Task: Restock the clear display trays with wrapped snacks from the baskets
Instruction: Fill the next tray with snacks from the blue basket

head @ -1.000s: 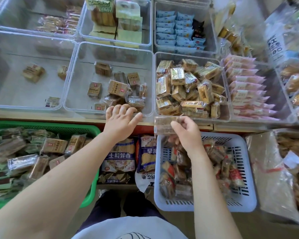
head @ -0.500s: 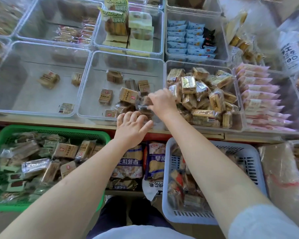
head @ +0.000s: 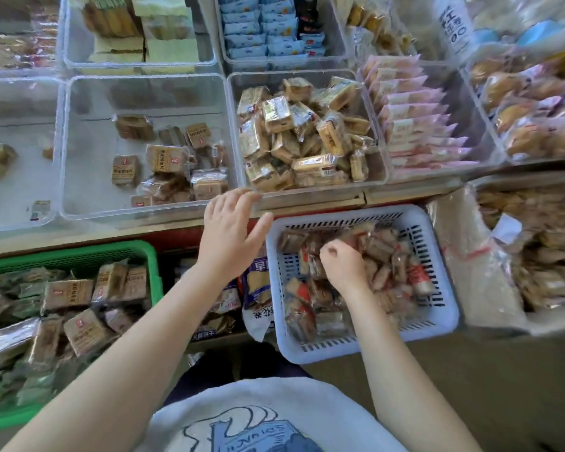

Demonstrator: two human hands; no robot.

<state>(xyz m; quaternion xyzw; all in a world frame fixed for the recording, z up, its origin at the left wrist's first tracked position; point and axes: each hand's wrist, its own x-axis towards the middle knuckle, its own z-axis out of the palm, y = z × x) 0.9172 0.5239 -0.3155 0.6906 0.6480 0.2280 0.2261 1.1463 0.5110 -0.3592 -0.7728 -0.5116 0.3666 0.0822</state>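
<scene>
A clear display tray (head: 79, 210) in the middle holds several brown wrapped snacks (head: 165, 158). Below it to the right, a pale blue basket (head: 437, 308) is full of wrapped snacks (head: 382, 256). My right hand (head: 344, 267) is down in this basket with its fingers curled into the pile; whether it holds a snack cannot be told. My left hand (head: 230, 226) rests with straight fingers on the front edge of the trays, holding nothing. A green basket (head: 137, 252) at the left holds more brown and green wrapped snacks (head: 67, 293).
A full tray of yellow wrapped biscuits (head: 304, 135) stands right of the middle tray, pink packets (head: 415, 125) further right. Blue packets (head: 261, 27) and yellow cakes (head: 137, 37) fill the back row. A large clear bag of snacks (head: 519, 256) sits at the right. Bagged goods (head: 252, 285) lie between the baskets.
My right hand has left the middle clear tray and dropped back into the blue basket. My left hand has stayed on the trays' front edge and its fingers have straightened.
</scene>
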